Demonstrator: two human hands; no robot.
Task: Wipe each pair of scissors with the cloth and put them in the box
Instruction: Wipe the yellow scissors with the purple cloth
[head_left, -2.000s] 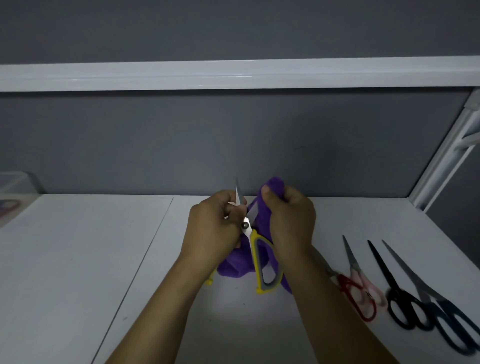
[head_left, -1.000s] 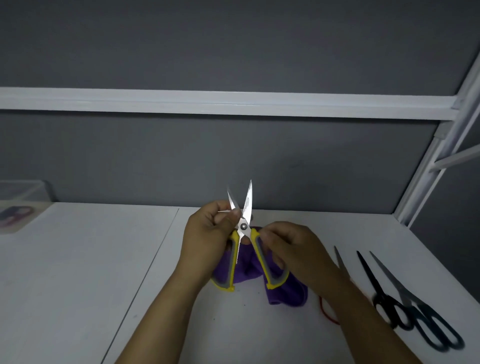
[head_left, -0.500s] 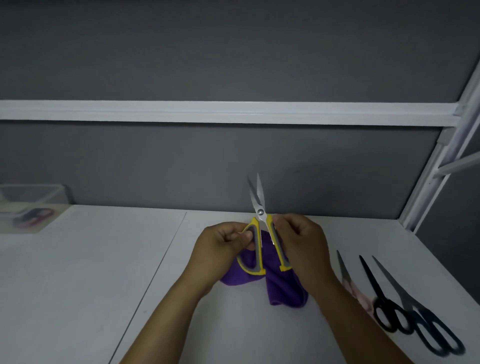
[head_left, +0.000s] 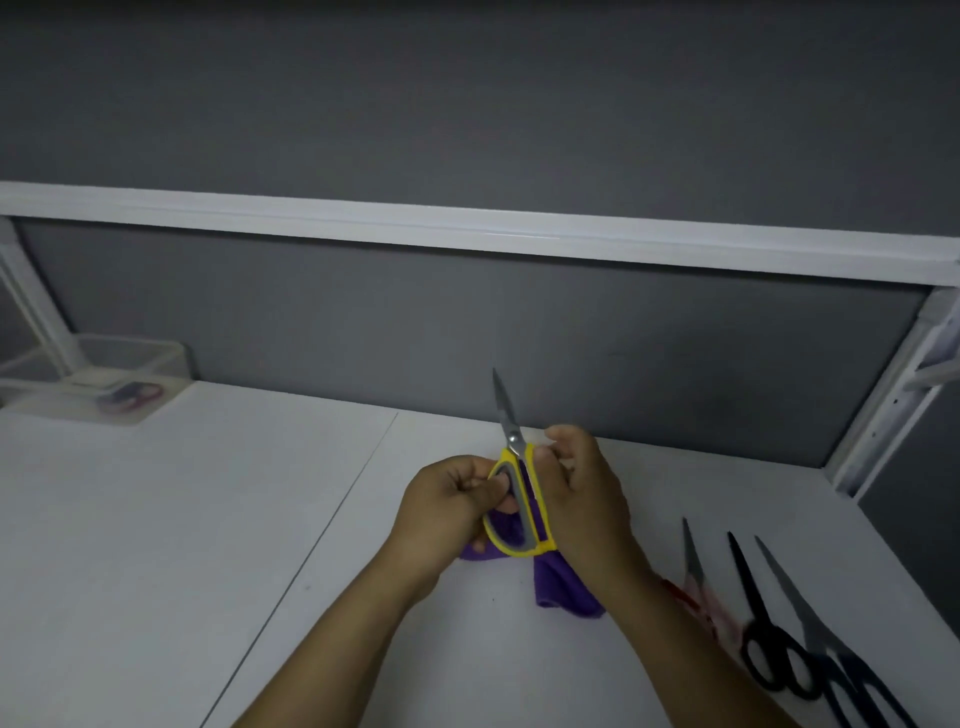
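Hidden for the most part behind wrists and handles: the crumpled purple cloth (head_left: 563, 590), lying on the white table (head_left: 208, 519) right under the hands, with only one fold poking out below the right wrist and a scrap beneath the left. Half covered by the right forearm: the red-and-pink-handled scissors (head_left: 695, 569), blade tip showing, handles blurred. Blurred too, and cut off by the bottom edge: the dark-blue-handled scissors (head_left: 810, 623), just beside the black-handled scissors (head_left: 759, 623). All three in a row at the right of the table.

Held up above the cloth: the yellow-and-grey-handled scissors with steel blades (head_left: 522, 501), blades together, tip pointing up and away. Curled round the left handle loop: the left hand (head_left: 447, 501). Pinching the right handle, thumb near the pivot: the right hand (head_left: 584, 493).

Far off at the back left corner, well apart from the hands: the clear plastic box (head_left: 156, 356), with a white frame post (head_left: 36, 312) crossing in front and something red and blue (head_left: 130, 396) inside, too faint to name. Behind everything: grey partition wall (head_left: 467, 338), white rail (head_left: 467, 228) running across.
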